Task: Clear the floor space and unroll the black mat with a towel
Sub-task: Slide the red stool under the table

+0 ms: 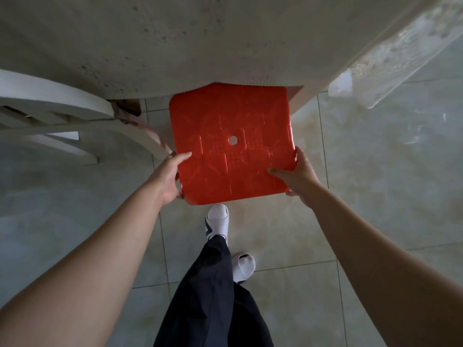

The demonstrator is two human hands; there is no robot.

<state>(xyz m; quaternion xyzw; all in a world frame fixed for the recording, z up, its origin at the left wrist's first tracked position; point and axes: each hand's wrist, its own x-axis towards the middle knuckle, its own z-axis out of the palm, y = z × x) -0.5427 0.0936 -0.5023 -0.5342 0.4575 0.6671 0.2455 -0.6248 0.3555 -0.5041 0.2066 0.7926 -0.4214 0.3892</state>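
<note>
A red plastic stool (233, 144) with a small round hole in its square seat is in the middle of the view, seen from above. Its far edge sits under the rim of a pale table (175, 41). My left hand (170, 176) grips the seat's near left corner, thumb on top. My right hand (298, 176) grips the near right corner in the same way. No black mat and no towel is in view.
A white chair (62, 113) stands at the left, close beside the stool. The floor (375, 171) is glossy pale tile. My two feet in white socks (218, 219) stand just below the stool, with dark trousers above them.
</note>
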